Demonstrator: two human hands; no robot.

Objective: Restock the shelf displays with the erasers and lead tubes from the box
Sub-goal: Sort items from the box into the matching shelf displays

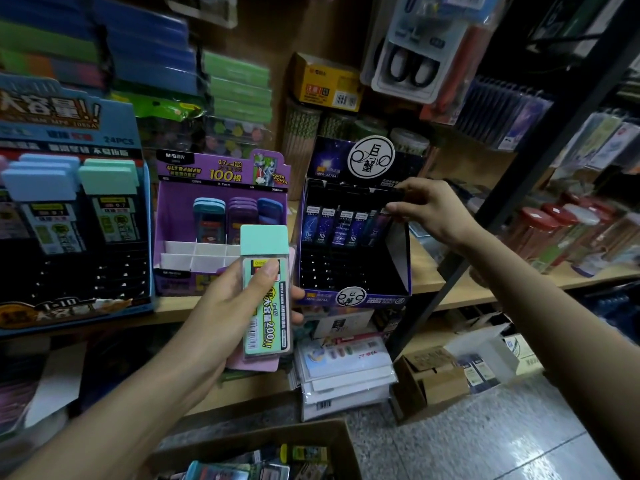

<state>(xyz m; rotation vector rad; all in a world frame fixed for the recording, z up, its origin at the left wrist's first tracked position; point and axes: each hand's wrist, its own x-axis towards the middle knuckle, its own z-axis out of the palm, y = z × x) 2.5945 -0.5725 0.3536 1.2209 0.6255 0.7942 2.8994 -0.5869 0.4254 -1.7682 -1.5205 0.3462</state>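
My left hand (235,306) grips a green tube (265,296), thumb across its label, with a pink one (254,367) held behind it, near the purple display (169,220). My right hand (429,209) pinches the dark display (401,268) at its far right corner, by the end of its tube row. I judge the job far from done: all three displays, the blue one (69,188) too, show empty near slots, and the box (311,434) below holds stock.

A stationery shop: wooden shelves (460,289) crowded with retail display boxes (221,188) and packaged scissors (412,64).
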